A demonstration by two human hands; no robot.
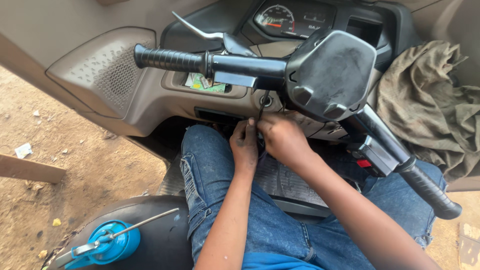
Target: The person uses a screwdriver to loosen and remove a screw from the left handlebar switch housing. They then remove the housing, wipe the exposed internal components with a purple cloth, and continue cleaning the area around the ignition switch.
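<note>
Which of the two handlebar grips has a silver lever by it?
The ribbed black grip at upper left; the silver lever curves just above it. The other grip, lower right, shows no lever, only a black switch box.

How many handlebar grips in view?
2. One ribbed black grip at upper left, on the bar's end beneath the brake lever. The other grip at lower right, beyond the switch block with the red button.

Both hands, left [244,145] and right [283,140], meet knuckle to knuckle, fingers seemingly pinched.
</note>
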